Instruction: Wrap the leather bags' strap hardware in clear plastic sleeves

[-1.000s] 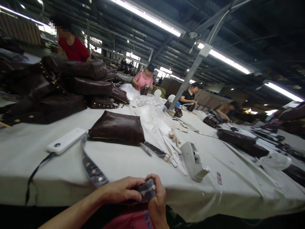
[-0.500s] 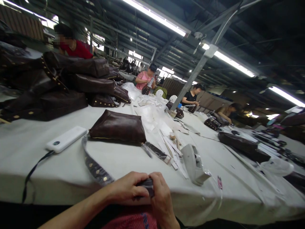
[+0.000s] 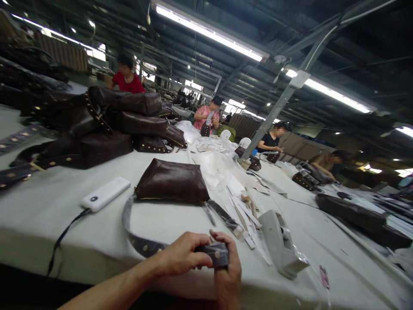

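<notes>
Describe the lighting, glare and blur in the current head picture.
Head view: the large overhead tube light glares white against a dim ceiling; head view: a soft sheen lies on the brown bag; head view: the left hand and right hand show no hard shadows; head view: the far right edge looks smeared.

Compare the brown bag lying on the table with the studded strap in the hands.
The brown bag is broad and puffed; the studded strap is long and narrow. The bag's facing side is plain and dark brown, while the strap looks greyish with round studs. The bag lies on the table; the left hand and right hand hold part of the strap.
</notes>
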`<state>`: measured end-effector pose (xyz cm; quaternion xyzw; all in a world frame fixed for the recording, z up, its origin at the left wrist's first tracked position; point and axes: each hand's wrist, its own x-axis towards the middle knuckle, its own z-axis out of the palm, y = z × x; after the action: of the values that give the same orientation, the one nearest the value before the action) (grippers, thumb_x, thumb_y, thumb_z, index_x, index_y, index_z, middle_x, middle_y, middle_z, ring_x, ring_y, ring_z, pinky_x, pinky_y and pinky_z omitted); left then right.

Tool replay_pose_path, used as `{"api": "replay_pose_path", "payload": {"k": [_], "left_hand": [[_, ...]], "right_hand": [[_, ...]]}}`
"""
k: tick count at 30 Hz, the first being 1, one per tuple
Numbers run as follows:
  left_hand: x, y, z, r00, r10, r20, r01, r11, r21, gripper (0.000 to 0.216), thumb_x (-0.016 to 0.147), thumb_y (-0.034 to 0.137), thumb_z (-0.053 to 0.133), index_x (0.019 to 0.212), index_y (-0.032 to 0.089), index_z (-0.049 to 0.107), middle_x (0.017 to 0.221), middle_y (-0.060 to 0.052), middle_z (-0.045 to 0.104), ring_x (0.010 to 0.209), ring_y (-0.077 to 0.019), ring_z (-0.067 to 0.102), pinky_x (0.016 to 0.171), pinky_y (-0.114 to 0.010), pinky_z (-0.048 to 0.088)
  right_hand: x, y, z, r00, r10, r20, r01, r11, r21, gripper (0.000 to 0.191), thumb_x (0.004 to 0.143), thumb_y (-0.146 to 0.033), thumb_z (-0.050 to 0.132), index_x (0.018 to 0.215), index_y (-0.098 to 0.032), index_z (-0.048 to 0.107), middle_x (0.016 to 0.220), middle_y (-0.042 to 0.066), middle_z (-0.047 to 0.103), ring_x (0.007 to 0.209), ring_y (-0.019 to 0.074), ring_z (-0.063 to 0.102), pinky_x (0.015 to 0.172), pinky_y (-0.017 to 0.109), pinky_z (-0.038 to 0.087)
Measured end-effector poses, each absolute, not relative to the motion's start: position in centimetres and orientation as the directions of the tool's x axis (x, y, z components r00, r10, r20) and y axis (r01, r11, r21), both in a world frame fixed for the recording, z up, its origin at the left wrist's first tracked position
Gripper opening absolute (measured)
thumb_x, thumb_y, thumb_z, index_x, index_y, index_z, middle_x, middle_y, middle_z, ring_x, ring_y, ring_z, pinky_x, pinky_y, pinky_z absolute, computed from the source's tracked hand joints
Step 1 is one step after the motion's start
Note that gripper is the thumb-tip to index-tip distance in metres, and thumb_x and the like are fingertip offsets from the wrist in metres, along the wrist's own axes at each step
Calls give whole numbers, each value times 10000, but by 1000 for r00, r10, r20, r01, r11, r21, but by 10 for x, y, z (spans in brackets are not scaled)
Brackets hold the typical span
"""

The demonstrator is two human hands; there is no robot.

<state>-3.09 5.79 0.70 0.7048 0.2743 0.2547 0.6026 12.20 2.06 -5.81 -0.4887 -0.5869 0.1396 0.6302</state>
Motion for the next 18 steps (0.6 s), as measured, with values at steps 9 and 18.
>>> {"api": "replay_pose_path", "payload": {"k": [9, 18], "left_hand": [[-36, 75, 44, 813, 582, 22, 49, -106, 993, 93, 692, 177, 553, 781, 193, 574, 605, 46, 551, 554, -116, 511, 544, -211, 394], [-55, 86, 16, 868, 488, -90, 24, 139, 990, 83, 666, 167, 498, 734, 180, 543, 518, 46, 549, 436, -104, 483, 448, -202, 392]], "right_hand": [[137, 31, -21, 73, 588, 805, 693, 551, -465, 195, 818, -180, 568, 1008, -216, 594, 1014, 81, 669, 948, 218, 640, 780, 334, 535], [91, 36, -51, 290, 929, 228, -215, 296, -931, 100, 804, -246, 554, 895, -214, 530, 891, 42, 685, 935, 254, 674, 775, 399, 542]]}}
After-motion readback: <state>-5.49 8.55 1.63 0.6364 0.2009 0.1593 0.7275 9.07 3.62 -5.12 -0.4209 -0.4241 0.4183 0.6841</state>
